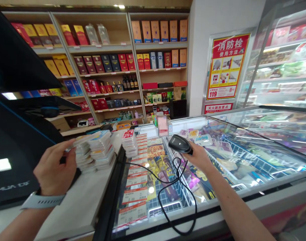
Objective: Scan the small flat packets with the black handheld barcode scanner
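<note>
The right hand (198, 155) is closed around the handle of a black barcode scanner (180, 144), over the glass top of the chest freezer (205, 217). The scanner's black cable (165, 183) loops across that glass. The left hand (56, 167), a grey watch band (43, 201) at its wrist, has bent fingers at the near side of two adjoining stacks of clear plastic packs (101, 149); whether it grips one cannot be told. These stand on the white counter (75, 204) left of the freezer. A shorter pack stack (129, 144) stands at the freezer's left edge, behind a column of price labels (135, 195). Loose flat packs (204, 139) lie on the freezer beyond the right hand. Behind the freezer are shelves of boxes and bottles (107, 77); a red-and-yellow fire-hydrant poster (226, 67) hangs on the wall behind it.
</note>
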Tool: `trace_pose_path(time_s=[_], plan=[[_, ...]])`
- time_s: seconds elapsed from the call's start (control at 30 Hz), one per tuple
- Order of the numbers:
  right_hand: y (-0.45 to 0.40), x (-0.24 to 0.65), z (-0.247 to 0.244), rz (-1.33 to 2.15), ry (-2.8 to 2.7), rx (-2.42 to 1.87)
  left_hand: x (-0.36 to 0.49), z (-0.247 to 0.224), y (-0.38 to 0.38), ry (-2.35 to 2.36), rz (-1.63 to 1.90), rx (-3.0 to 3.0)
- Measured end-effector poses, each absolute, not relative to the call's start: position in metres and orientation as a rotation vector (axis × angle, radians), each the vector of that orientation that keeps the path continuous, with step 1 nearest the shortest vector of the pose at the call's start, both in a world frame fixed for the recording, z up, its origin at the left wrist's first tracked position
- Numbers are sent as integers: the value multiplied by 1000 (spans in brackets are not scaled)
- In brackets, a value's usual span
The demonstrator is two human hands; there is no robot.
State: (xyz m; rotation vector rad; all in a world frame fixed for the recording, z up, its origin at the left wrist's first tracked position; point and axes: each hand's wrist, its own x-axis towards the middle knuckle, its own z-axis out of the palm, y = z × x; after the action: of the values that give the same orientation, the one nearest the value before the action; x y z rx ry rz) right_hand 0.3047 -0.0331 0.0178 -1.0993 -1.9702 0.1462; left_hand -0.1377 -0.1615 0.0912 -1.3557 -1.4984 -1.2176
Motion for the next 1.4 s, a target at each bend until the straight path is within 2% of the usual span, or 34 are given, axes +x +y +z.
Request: trace_pose_path(time_s=[0.2, 0.53, 1.1, 1.4], plan=[[-32, 305, 16, 136, -1967, -1097, -156, 104, -120, -1377, -1010, -1402], [-36, 304, 22, 178, -1968, -1127, -174, 84, -95, -1504, -549, -1430], [-33, 306, 18, 162, -1966, -1132, -155, 87, -108, -1594, -478, -1524], [-34, 306, 19, 166, -1970, -1149, -138, 79, -110, -1544, -610, -1552]])
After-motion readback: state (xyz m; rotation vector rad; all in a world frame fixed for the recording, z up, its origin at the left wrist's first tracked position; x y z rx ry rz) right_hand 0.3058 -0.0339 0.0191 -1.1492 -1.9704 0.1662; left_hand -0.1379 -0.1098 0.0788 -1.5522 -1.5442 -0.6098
